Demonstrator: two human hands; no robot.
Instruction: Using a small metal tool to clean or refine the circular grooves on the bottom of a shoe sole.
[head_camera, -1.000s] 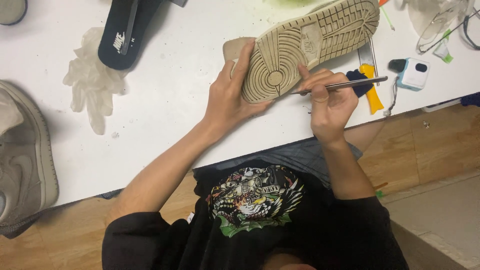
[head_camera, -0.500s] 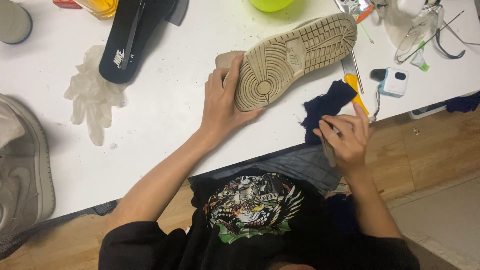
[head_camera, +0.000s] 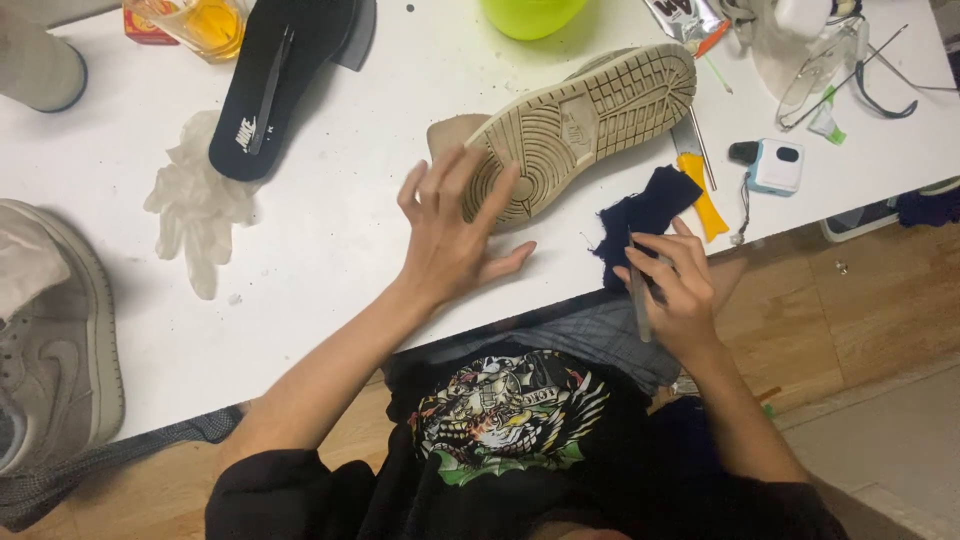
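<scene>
A tan shoe (head_camera: 590, 120) lies sole-up on the white table (head_camera: 330, 250). My left hand (head_camera: 455, 235) is spread flat, fingers apart, its fingertips resting on the toe end of the sole. My right hand (head_camera: 675, 290) is at the table's near edge, closed around a thin metal tool (head_camera: 638, 295) and touching a dark blue cloth (head_camera: 640, 215) that hangs over the edge.
A black insole (head_camera: 280, 80) and a clear glove (head_camera: 195, 200) lie to the left. A grey shoe (head_camera: 50, 330) sits at the far left. A yellow-handled knife (head_camera: 700, 185), a small white-and-blue device (head_camera: 775, 165), glasses (head_camera: 850, 70) and a green bowl (head_camera: 530, 15) are nearby.
My left hand has let go of the shoe's toe and opened flat over it. My right hand has drawn back from the sole to the blue cloth at the table's edge.
</scene>
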